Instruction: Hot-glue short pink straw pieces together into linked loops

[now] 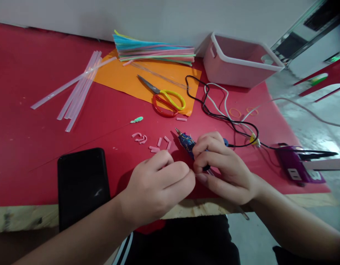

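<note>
Glue gun (187, 144) is over the red table (34, 70), tucked under the curled right hand (225, 169), front end poking out. Nozzle (177, 131) points away and left, long axis diagonal. Can't tell if that hand actually grips it, or if the balled-up left hand (160, 186) pinches anything.

The right hand (225, 165) hides part of the glue gun (186, 144). The left hand (159, 187) hides its own fingertips. Far right of both, the red stool (334, 71) is cut off.

Left hand (159, 187) and right hand (227, 171) close together, fingers (175, 171) curled, forearms (87, 224) angled inward
</note>
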A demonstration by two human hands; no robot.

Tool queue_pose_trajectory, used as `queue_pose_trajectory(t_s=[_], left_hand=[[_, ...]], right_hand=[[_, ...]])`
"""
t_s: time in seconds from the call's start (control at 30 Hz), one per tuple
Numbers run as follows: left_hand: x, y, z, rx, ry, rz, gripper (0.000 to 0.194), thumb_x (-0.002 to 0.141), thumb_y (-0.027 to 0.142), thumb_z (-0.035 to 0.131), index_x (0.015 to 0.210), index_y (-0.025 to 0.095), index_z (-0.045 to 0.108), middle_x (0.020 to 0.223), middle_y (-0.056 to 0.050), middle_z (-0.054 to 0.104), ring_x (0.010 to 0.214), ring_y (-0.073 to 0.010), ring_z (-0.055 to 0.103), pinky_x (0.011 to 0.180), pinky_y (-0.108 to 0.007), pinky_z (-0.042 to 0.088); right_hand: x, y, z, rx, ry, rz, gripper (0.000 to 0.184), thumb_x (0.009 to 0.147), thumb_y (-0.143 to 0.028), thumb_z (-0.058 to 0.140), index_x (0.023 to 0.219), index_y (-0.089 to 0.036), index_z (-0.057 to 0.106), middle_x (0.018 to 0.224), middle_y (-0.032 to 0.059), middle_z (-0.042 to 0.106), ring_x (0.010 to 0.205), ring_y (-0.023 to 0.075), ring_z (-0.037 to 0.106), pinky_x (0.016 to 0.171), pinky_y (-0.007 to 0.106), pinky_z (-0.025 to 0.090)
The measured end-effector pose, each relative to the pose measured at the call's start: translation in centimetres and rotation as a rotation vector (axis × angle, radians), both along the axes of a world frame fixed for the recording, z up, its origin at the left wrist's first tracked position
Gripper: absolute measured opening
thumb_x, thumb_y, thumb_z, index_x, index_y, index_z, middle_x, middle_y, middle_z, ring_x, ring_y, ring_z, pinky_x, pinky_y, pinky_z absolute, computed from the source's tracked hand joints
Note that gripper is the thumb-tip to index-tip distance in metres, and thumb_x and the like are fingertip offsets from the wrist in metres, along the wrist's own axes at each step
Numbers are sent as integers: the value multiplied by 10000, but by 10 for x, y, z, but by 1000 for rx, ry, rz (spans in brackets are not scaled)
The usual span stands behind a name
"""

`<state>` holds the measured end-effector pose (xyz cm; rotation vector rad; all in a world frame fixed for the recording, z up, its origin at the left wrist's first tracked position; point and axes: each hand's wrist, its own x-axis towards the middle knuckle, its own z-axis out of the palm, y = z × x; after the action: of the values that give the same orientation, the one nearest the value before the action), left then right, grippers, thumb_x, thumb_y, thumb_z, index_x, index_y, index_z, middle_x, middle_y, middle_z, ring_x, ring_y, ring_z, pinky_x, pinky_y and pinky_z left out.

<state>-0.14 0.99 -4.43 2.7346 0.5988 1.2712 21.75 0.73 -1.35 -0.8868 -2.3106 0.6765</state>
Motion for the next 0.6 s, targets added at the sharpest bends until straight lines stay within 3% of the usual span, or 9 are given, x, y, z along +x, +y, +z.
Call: queue_pose_trajectory(t_s=[0.17, 0.4, 0.47, 0.6], left_hand=[[3, 2, -1, -118, -104, -68, 110, 917, 31, 641, 879, 134, 643, 774, -20, 729, 677, -131, 615, 671, -324, 491], [4, 6, 6, -385, -201, -36, 102, 888, 86, 686, 841, 176, 685, 795, -2, 734, 721, -131, 619, 732, -300, 488], [3, 7, 9, -482, -219, -24, 97, 874, 86, 688, 839, 176, 694, 764, 7, 724, 710, -120, 621, 734, -285, 483], [3, 7, 12, -661, -234, -3, 109, 842, 92, 683, 775, 176, 703, 682, 23, 684, 646, -110, 594, 697, -274, 480]], right_hand=[[4, -1, 0, -35, 50, 6, 57, 880, -182, 556, 833, -182, 588, 951, 42, 530, 956, 192, 465, 900, 408, 347], [6, 0, 0, -10, 48, -31, 102, 911, -261, 562, 845, -188, 588, 932, 51, 575, 940, 209, 516, 886, 422, 387], [7, 2, -2, 65, 64, -60, 97, 895, -276, 579, 902, -186, 614, 931, 59, 606, 924, 216, 555, 875, 435, 415], [5, 2, -9, 380, 107, -140, 273, 780, -295, 757, 1011, -203, 645, 887, 46, 684, 843, 214, 621, 810, 422, 477]])
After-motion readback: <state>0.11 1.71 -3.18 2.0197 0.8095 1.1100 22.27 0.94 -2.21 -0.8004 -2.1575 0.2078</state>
